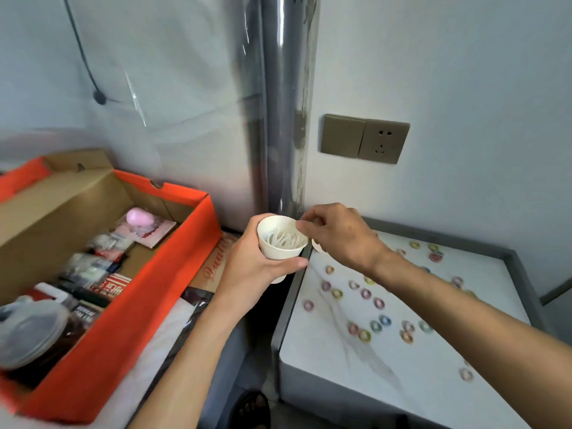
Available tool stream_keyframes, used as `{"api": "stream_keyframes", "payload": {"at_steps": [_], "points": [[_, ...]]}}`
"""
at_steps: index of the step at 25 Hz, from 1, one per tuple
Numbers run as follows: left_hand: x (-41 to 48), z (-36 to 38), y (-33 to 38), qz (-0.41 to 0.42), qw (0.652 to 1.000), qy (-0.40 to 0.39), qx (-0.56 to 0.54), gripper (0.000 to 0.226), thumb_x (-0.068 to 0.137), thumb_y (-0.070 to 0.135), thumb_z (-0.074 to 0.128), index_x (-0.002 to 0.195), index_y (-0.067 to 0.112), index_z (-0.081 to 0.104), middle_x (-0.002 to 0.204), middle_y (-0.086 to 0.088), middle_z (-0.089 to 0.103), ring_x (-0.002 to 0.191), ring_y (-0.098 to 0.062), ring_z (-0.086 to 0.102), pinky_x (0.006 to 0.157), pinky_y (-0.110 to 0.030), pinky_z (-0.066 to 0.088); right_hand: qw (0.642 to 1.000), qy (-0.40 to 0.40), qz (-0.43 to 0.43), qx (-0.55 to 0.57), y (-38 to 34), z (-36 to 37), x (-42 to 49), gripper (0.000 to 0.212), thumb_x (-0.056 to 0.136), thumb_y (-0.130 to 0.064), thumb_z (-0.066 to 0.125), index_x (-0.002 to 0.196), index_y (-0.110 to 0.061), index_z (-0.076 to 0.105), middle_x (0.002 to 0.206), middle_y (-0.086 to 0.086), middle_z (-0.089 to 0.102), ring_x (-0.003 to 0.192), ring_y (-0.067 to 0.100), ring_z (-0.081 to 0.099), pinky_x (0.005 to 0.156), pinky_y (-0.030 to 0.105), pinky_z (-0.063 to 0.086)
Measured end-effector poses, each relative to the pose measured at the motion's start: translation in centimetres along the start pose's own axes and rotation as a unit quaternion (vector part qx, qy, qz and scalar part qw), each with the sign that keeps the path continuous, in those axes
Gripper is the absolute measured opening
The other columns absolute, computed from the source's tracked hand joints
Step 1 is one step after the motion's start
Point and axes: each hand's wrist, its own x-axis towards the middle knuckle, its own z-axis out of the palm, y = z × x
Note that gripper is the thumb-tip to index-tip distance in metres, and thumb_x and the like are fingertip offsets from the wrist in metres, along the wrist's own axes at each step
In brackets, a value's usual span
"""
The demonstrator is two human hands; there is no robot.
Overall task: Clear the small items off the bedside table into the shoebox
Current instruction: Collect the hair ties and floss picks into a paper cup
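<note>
The big orange shoebox (173, 283) sits open on the left, with packets inside. The white bedside table (356, 382) stands on the right. Between them, the left hand (247, 274) wraps around a paper cup (280, 247). The right hand (340, 236) bunches its fingertips at the cup's rim; I cannot tell what they pinch. Little coloured rings (366, 293) lie scattered on the table.

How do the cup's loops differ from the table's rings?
The white loops are plain white; the coloured rings are pink, yellow, green, blue. The loops are heaped in the paper cup the left hand grips; the rings lie scattered on the bedside table. The loops look larger and thinner than the rings. Both are small hoops.
</note>
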Motion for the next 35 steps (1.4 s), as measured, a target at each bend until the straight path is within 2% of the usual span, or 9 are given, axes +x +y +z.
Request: {"api": "stream_keyframes", "payload": {"at_steps": [4, 7, 9, 12, 14, 19, 25, 28, 35], "points": [[-1.5, -3.8, 3.6, -0.022, 1.0, 0.003, -0.002, 0.075, 0.052, 0.02, 0.092, 0.117, 0.027, 0.056, 0.112, 0.002, 0.07, 0.109, -0.019, 0.065, 0.096, -0.042, 0.052, 0.998, -0.049, -0.011, 0.03, -5.3, 0.4, -0.5, 0.031, 0.09, -0.014, 0.048, 0.066, -0.013, 0.067, 0.048, -0.006, 0.059, 0.039, 0.005, 0.048, 0.044, 0.014, 0.039], [-2.6, -8.2, 6.3, -0.042, 0.998, 0.039, 0.037, 0.073, 0.059, 0.044, 0.088, 0.122, 0.03, 0.056, 0.118, 0.008, 0.065, 0.112, -0.01, 0.061, 0.094, -0.03, 0.05, 0.999, -0.026, -0.034, 0.001, -9.3, 1.2, 0.4, 0.029, 0.086, -0.011, 0.048, 0.065, -0.005, 0.067, 0.06, 0.01, 0.067, 0.051, 0.016, 0.054, 0.056, 0.027, 0.048], [-2.7, -12.0, 7.8, -0.041, 0.992, 0.105, 0.065, 0.062, 0.065, 0.064, 0.07, 0.116, 0.029, 0.064, 0.107, 0.009, 0.066, 0.094, -0.006, 0.06, 0.083, -0.024, 0.046, 0.999, 0.0, -0.052, -0.011, -12.0, 2.2, 1.4, 0.027, 0.083, -0.012, 0.049, 0.061, -0.003, 0.062, 0.066, 0.019, 0.067, 0.059, 0.028, 0.053, 0.064, 0.035, 0.054], [-1.2, -16.7, 8.8, -0.05, 0.985, 0.145, 0.074, 0.02, 0.09, 0.036, 0.06, 0.085, 0.021, 0.072, 0.068, -0.017, 0.066, 0.052, -0.017, 0.054, 0.044, -0.021, 0.037, 0.996, 0.019, -0.091, -0.005, -15.6, 4.4, 3.0, 0.028, 0.083, -0.012, 0.048, 0.058, -0.006, 0.061, 0.065, 0.016, 0.068, 0.064, 0.033, 0.061, 0.067, 0.038, 0.054], [0.3, -19.1, 8.1, -0.07, 0.978, 0.148, 0.126, 0.023, 0.092, 0.01, 0.052, 0.081, 0.01, 0.071, 0.056, -0.02, 0.066, 0.039, -0.019, 0.055, 0.035, -0.018, 0.035, 0.993, 0.008, -0.114, -0.006, -17.5, 6.3, 4.2, 0.027, 0.084, -0.011, 0.049, 0.061, -0.008, 0.064, 0.068, 0.016, 0.069, 0.07, 0.034, 0.064, 0.07, 0.038, 0.054], [4.4, -23.4, 4.4, -0.107, 0.968, 0.144, 0.173, 0.023, 0.088, -0.006, 0.042, 0.088, -0.018, 0.061, 0.061, -0.032, 0.065, 0.045, -0.027, 0.066, 0.039, -0.023, 0.045, 0.993, -0.003, -0.093, 0.067, -18.3, 9.6, 7.2, 0.031, 0.092, -0.021, 0.053, 0.068, -0.009, 0.067, 0.067, 0.011, 0.071, 0.055, 0.019, 0.062, 0.066, 0.032, 0.054], [7.1, -22.0, -1.8, -0.178, 0.959, 0.103, 0.193, 0.027, 0.089, -0.005, 0.042, 0.076, 0.001, 0.066, 0.052, -0.018, 0.067, 0.047, -0.025, 0.069, 0.037, -0.019, 0.045, 0.989, 0.019, -0.015, 0.145, -13.0, 9.8, 7.4, 0.02, 0.087, -0.005, 0.054, 0.086, -0.012, 0.072, 0.055, -0.002, 0.063, 0.042, 0.005, 0.051, 0.046, 0.013, 0.043], [7.7, -20.6, -3.9, -0.203, 0.96, 0.105, 0.162, 0.026, 0.087, -0.007, 0.045, 0.074, 0.002, 0.066, 0.055, -0.018, 0.067, 0.06, -0.036, 0.072, 0.046, -0.026, 0.054, 0.986, 0.028, 0.015, 0.161, -10.7, 9.4, 7.3, 0.021, 0.087, -0.006, 0.055, 0.084, -0.016, 0.073, 0.051, -0.005, 0.062, 0.039, 0.002, 0.051, 0.042, 0.01, 0.04], [8.0, -17.8, -4.5, -0.227, 0.963, 0.085, 0.118, 0.03, 0.087, -0.01, 0.048, 0.061, 0.002, 0.057, 0.055, -0.013, 0.058, 0.042, -0.021, 0.065, 0.041, -0.025, 0.053, 0.985, 0.017, 0.039, 0.168, -7.1, 8.7, 6.8, 0.022, 0.086, -0.01, 0.055, 0.08, -0.023, 0.071, 0.061, 0.008, 0.068, 0.048, 0.011, 0.056, 0.051, 0.022, 0.046]]}}
